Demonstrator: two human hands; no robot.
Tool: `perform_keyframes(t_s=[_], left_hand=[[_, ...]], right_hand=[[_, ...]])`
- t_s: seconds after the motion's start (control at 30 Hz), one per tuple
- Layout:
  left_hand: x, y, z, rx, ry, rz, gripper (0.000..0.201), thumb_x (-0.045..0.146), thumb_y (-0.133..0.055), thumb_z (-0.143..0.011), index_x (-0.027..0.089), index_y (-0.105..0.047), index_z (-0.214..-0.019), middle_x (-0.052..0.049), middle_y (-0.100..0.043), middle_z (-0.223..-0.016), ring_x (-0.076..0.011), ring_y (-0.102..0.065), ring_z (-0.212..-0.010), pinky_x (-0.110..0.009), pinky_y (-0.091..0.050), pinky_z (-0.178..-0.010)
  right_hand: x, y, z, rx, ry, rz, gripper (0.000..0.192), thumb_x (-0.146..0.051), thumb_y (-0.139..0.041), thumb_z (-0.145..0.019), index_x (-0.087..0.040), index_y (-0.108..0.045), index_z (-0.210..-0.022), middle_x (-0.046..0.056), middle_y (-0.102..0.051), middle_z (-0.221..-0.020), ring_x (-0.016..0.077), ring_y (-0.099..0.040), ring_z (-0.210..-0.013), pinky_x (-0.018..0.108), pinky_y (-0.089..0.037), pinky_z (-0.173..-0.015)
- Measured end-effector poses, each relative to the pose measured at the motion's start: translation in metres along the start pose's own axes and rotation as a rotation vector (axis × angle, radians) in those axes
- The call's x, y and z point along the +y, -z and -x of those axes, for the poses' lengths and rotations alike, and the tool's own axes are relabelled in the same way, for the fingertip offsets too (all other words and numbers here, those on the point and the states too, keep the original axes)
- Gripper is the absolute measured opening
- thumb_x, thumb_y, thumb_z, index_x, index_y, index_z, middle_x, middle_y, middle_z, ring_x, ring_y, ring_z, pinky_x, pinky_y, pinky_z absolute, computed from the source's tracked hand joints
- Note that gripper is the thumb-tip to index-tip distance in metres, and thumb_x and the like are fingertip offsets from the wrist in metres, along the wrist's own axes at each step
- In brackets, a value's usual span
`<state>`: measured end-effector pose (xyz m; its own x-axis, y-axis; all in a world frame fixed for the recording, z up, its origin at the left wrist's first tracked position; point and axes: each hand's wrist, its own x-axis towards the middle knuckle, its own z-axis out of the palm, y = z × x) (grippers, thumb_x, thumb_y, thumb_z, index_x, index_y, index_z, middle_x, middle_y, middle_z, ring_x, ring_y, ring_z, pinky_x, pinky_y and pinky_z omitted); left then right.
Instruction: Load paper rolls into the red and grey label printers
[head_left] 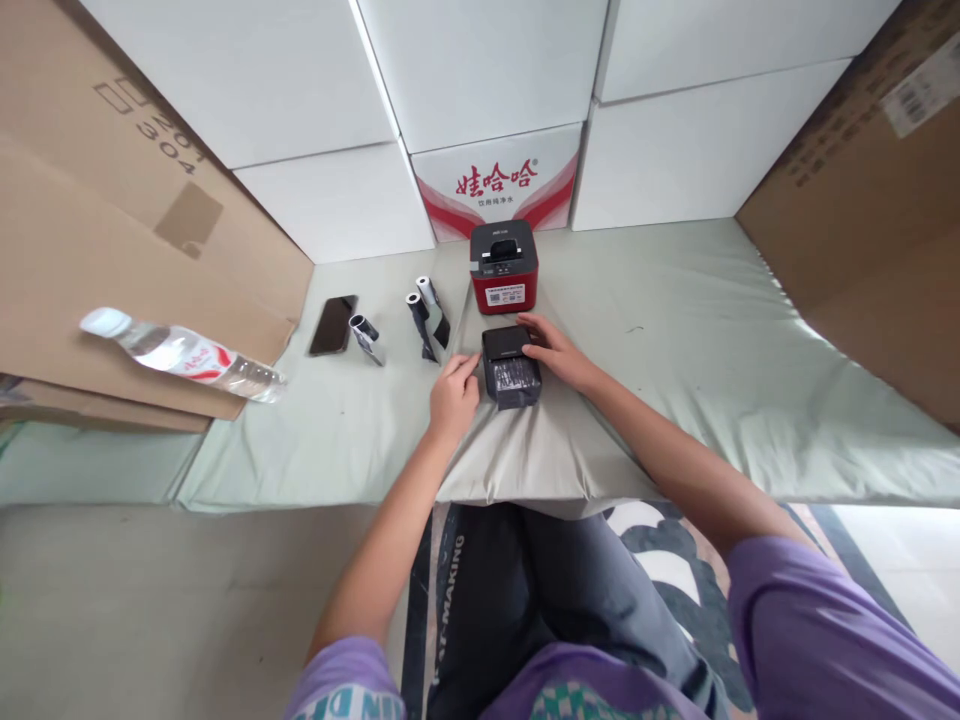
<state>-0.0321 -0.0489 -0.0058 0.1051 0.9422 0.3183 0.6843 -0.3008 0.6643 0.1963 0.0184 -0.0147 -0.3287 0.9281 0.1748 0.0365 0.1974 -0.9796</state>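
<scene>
A small black box-shaped device, which looks like a portable printer (508,343), sits near the table's front edge. Its front part is dark and shiny, with pale marks or reflections. My left hand (454,395) is at its left side, fingers bent and the index fingertip against the edge. Around the right side and far edge lies my right hand (555,352), thumb on the top. Just behind stands a red and black receipt printer (504,268) with a white label. Two paper rolls (427,310) with dark strips stand left of my hands, and another small roll (366,338) is farther left.
A dark phone (334,325) lies flat on the pale green tablecloth (675,330). At the far left a water bottle (187,355) lies tilted by a brown carton (150,200). White boxes (495,70) are stacked along the back, and another brown carton (862,200) borders the right.
</scene>
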Motion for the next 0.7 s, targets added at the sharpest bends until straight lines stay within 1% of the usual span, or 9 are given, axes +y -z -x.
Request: perform_keyframes(t_s=[0.1, 0.17, 0.23, 0.4, 0.47, 0.53, 0.63, 0.7], left_hand=[[0.0, 0.0, 0.001, 0.037, -0.027, 0.016, 0.055, 0.01, -0.04, -0.093, 0.02, -0.065, -0.142, -0.01, -0.066, -0.124, -0.0199, -0.066, -0.11, -0.032, -0.053, -0.099], [0.0, 0.0, 0.001, 0.028, -0.052, 0.022, 0.059, 0.008, -0.04, -0.093, 0.023, -0.062, -0.146, -0.009, -0.065, -0.126, -0.0189, -0.065, -0.111, -0.031, -0.053, -0.098], [0.001, 0.0, 0.001, 0.004, -0.067, 0.025, 0.06, 0.008, -0.04, -0.093, 0.024, -0.061, -0.147, -0.009, -0.064, -0.125, -0.0189, -0.066, -0.108, -0.031, -0.054, -0.095], [0.0, -0.001, -0.001, 0.008, -0.063, 0.056, 0.058, 0.009, -0.042, -0.094, 0.022, -0.06, -0.148, -0.011, -0.068, -0.123, -0.02, -0.067, -0.106, -0.034, -0.054, -0.097], [-0.001, -0.002, -0.001, 0.017, -0.047, 0.064, 0.056, 0.01, -0.044, -0.094, 0.02, -0.06, -0.146, -0.011, -0.069, -0.123, -0.0199, -0.068, -0.103, -0.034, -0.055, -0.096], [-0.003, -0.003, -0.001, 0.014, -0.022, 0.067, 0.054, 0.011, -0.046, -0.093, 0.019, -0.061, -0.145, -0.011, -0.071, -0.123, -0.0198, -0.068, -0.099, -0.035, -0.056, -0.094], [-0.005, -0.004, -0.002, -0.007, 0.005, 0.058, 0.051, 0.013, -0.049, -0.094, 0.018, -0.062, -0.142, -0.011, -0.073, -0.123, -0.0202, -0.07, -0.099, -0.036, -0.057, -0.095], [-0.005, -0.004, -0.002, -0.013, 0.004, 0.045, 0.048, 0.012, -0.049, -0.094, 0.018, -0.065, -0.139, -0.011, -0.073, -0.124, -0.0208, -0.07, -0.102, -0.036, -0.056, -0.097]], right_hand=[[-0.001, 0.0, 0.0, -0.011, -0.009, 0.007, 0.059, -0.037, -0.065, -0.084, -0.029, -0.055, -0.141, 0.006, -0.055, -0.156, 0.0279, -0.05, -0.146, 0.055, -0.032, -0.128], [-0.001, -0.001, 0.0, -0.009, -0.008, 0.009, 0.059, -0.036, -0.064, -0.084, -0.029, -0.055, -0.142, 0.006, -0.056, -0.155, 0.0283, -0.051, -0.145, 0.055, -0.032, -0.128], [-0.001, -0.001, 0.0, -0.007, -0.009, 0.009, 0.059, -0.036, -0.064, -0.085, -0.029, -0.055, -0.142, 0.006, -0.056, -0.154, 0.0288, -0.052, -0.144, 0.055, -0.033, -0.127], [0.002, -0.004, 0.001, 0.013, 0.004, 0.022, 0.057, -0.036, -0.063, -0.085, -0.029, -0.055, -0.141, 0.006, -0.058, -0.153, 0.0285, -0.054, -0.142, 0.055, -0.034, -0.127], [0.003, -0.006, 0.0, 0.049, 0.004, 0.04, 0.055, -0.037, -0.063, -0.086, -0.028, -0.056, -0.14, 0.007, -0.059, -0.151, 0.0281, -0.054, -0.141, 0.055, -0.035, -0.127], [0.002, -0.007, 0.0, 0.113, -0.014, 0.075, 0.053, -0.038, -0.063, -0.087, -0.026, -0.056, -0.139, 0.009, -0.061, -0.147, 0.0278, -0.057, -0.137, 0.055, -0.038, -0.125], [0.0, -0.005, 0.004, 0.209, -0.079, 0.153, 0.051, -0.035, -0.061, -0.088, -0.024, -0.057, -0.138, 0.012, -0.065, -0.141, 0.0281, -0.066, -0.122, 0.058, -0.047, -0.116], [-0.001, -0.002, 0.013, 0.223, -0.116, 0.211, 0.052, -0.029, -0.06, -0.085, -0.024, -0.058, -0.137, 0.013, -0.068, -0.133, 0.0291, -0.069, -0.114, 0.06, -0.051, -0.109]])
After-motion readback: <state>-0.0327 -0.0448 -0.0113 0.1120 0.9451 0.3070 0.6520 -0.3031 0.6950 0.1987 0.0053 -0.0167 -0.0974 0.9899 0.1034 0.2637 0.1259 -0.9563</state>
